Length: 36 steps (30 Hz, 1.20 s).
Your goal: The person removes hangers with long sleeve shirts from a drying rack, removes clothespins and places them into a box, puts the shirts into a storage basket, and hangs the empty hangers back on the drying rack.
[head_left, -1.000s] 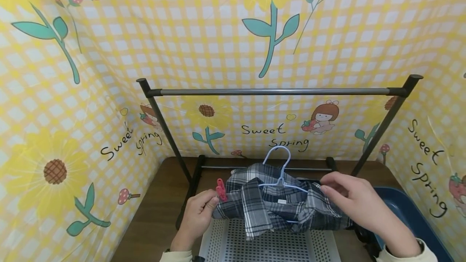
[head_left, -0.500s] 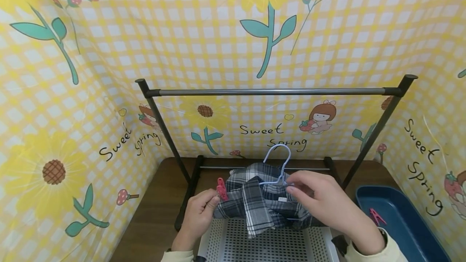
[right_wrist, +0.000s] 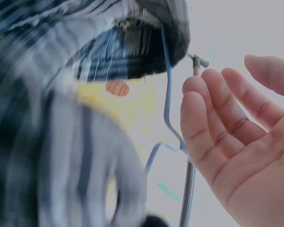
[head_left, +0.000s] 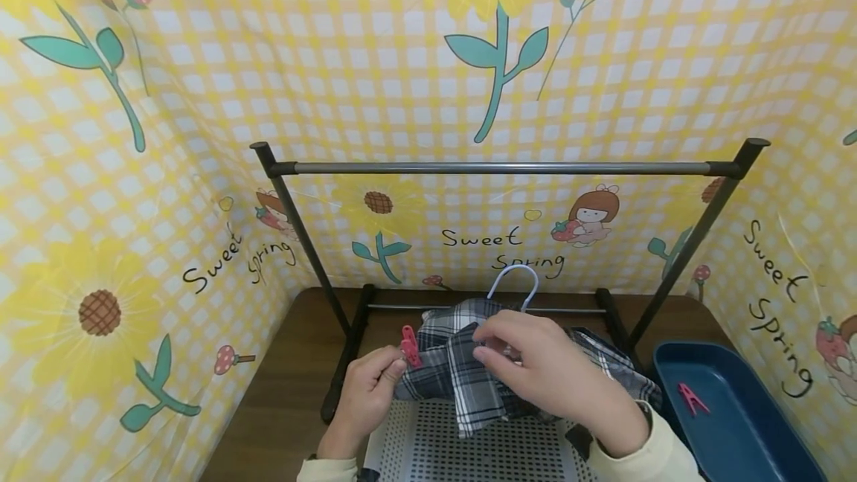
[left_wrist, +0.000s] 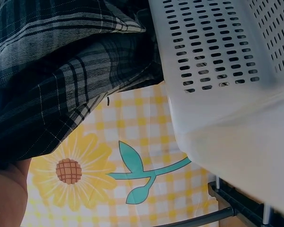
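A dark grey and white plaid shirt [head_left: 472, 374] hangs on a light blue hanger [head_left: 524, 274], whose hook shows above the collar. My left hand [head_left: 367, 389] grips the shirt's left shoulder, thumb on top, right beside a red clothespin [head_left: 410, 346] clipped there. The left wrist view shows the shirt's folds [left_wrist: 71, 90] hanging past that hand. My right hand [head_left: 545, 367] is over the collar, covering the hanger's middle in the head view. From the right wrist, its fingers [right_wrist: 196, 123] are loosely bent with nothing between them, close to the hanger [right_wrist: 168, 94].
A white perforated basket [head_left: 469, 445] stands below the shirt on the brown table [head_left: 268, 393]. Behind rises a clothes rack with a metal bar [head_left: 502, 168]. At the right, a blue tray [head_left: 743, 422] holds a pink clothespin [head_left: 692, 399].
My right hand has moved left from the shirt's right shoulder, across the hanger, to the collar. The tray's clothespin has come into view. My left hand has stayed at the shoulder.
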Tool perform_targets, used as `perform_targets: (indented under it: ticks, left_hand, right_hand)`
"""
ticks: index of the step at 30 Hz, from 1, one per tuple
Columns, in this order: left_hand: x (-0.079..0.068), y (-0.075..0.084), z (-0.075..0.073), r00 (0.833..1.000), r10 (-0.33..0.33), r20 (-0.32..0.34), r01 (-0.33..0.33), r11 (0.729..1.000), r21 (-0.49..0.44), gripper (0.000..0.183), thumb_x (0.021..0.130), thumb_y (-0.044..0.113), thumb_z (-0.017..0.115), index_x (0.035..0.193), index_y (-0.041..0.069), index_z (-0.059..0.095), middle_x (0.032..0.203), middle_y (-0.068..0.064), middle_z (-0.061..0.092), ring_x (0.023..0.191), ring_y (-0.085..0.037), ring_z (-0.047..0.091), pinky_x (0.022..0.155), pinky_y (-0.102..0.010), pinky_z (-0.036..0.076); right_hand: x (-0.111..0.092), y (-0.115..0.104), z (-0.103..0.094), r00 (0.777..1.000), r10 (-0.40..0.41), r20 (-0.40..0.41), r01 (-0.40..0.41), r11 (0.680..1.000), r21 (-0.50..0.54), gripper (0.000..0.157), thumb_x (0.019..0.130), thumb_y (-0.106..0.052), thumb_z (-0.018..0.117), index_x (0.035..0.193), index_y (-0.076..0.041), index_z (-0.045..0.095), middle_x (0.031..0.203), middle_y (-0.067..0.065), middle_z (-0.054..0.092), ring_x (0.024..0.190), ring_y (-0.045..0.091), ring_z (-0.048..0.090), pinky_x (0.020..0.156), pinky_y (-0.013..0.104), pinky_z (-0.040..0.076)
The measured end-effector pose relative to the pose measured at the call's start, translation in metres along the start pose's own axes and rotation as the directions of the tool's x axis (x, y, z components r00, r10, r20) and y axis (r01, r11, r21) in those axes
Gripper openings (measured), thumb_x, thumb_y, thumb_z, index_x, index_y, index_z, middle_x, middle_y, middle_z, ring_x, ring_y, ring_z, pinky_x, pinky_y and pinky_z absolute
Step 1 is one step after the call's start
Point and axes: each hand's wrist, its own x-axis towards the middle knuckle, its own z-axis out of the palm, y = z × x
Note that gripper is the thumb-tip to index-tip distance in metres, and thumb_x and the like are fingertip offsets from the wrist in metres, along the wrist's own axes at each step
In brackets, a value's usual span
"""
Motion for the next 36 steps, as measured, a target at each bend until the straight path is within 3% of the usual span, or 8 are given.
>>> perform_targets:
  ticks: [4,7,11,14,21,27,31,36]
  left_hand:
    - [0.002,0.002,0.000,1.000,-0.004,0.003,0.004,1.000,-0.003,0.030,0.076,-0.022,0.059,0.077,0.007,0.055,0.064,-0.001,0.045,0.054,-0.008,0.040,0.053,-0.010,0.031]
    - [0.002,0.004,0.000,1.000,-0.011,0.002,0.011,1.000,-0.005,0.030,0.076,-0.022,0.059,0.077,0.007,0.055,0.064,-0.001,0.045,0.054,-0.009,0.040,0.052,-0.010,0.031]
    - [0.001,0.005,0.000,1.000,-0.019,0.002,0.019,1.000,-0.007,0.030,0.076,-0.022,0.059,0.077,0.007,0.056,0.064,-0.001,0.045,0.054,-0.009,0.041,0.052,-0.011,0.032]
    - [-0.002,0.001,0.002,1.000,-0.026,0.005,0.026,1.000,-0.001,0.029,0.077,-0.021,0.059,0.078,0.008,0.056,0.065,0.000,0.046,0.055,-0.008,0.042,0.052,-0.012,0.033]
    - [-0.018,-0.024,0.009,1.000,-0.014,0.014,0.014,1.000,-0.003,0.031,0.077,-0.019,0.060,0.080,0.011,0.057,0.065,0.003,0.046,0.055,-0.004,0.040,0.049,-0.012,0.032]
    - [-0.023,-0.032,0.011,1.000,-0.002,0.013,0.002,1.000,-0.001,0.029,0.078,-0.017,0.061,0.083,0.012,0.060,0.066,0.004,0.049,0.056,-0.004,0.042,0.050,-0.012,0.034]
    - [-0.022,-0.031,0.012,1.000,0.012,0.009,-0.012,1.000,-0.004,0.029,0.077,-0.016,0.062,0.077,0.013,0.055,0.064,0.004,0.044,0.055,-0.002,0.038,0.048,-0.012,0.032]
    - [-0.022,-0.029,0.012,1.000,0.006,0.000,-0.006,1.000,0.006,0.033,0.076,-0.015,0.063,0.071,0.014,0.048,0.063,0.005,0.042,0.054,-0.001,0.036,0.047,-0.012,0.030]
  right_hand:
    - [0.008,-0.002,0.009,0.997,-0.081,-0.013,0.081,0.996,-0.049,0.011,0.092,-0.023,0.064,0.101,-0.018,0.065,0.090,-0.017,0.055,0.077,0.000,0.052,0.066,0.024,0.046]
    - [0.013,-0.004,0.016,0.990,-0.131,-0.043,0.123,0.981,-0.153,0.010,0.089,-0.022,0.066,0.098,-0.018,0.065,0.087,-0.016,0.053,0.074,0.000,0.049,0.062,0.022,0.044]
    - [0.021,-0.007,0.025,0.982,-0.158,-0.099,0.123,0.948,-0.293,0.011,0.088,-0.023,0.067,0.098,-0.019,0.065,0.087,-0.014,0.054,0.073,0.002,0.046,0.059,0.022,0.043]
    - [0.028,-0.009,0.030,0.981,-0.161,-0.111,0.118,0.941,-0.318,0.019,0.088,-0.023,0.067,0.105,-0.017,0.065,0.094,-0.010,0.057,0.073,0.003,0.047,0.058,0.022,0.044]
    - [0.043,-0.016,0.041,0.997,-0.080,0.002,0.078,0.957,-0.279,0.041,0.090,-0.032,0.064,0.126,-0.012,0.057,0.109,-0.001,0.058,0.061,0.004,0.045,0.049,0.019,0.039]
    - [0.053,-0.022,0.048,0.995,-0.038,0.096,0.065,0.952,-0.299,0.051,0.091,-0.037,0.062,0.131,-0.008,0.053,0.117,0.004,0.060,0.066,0.006,0.054,0.055,0.022,0.045]
    - [0.059,-0.026,0.053,0.989,-0.061,0.137,0.101,0.944,-0.314,0.040,0.090,-0.030,0.065,0.122,-0.007,0.059,0.100,0.000,0.062,0.059,0.004,0.047,0.051,0.019,0.040]
    - [0.063,-0.028,0.060,0.982,-0.100,0.158,0.154,0.912,-0.381,0.033,0.087,-0.026,0.069,0.114,-0.009,0.063,0.080,-0.006,0.054,0.057,0.003,0.041,0.047,0.016,0.034]
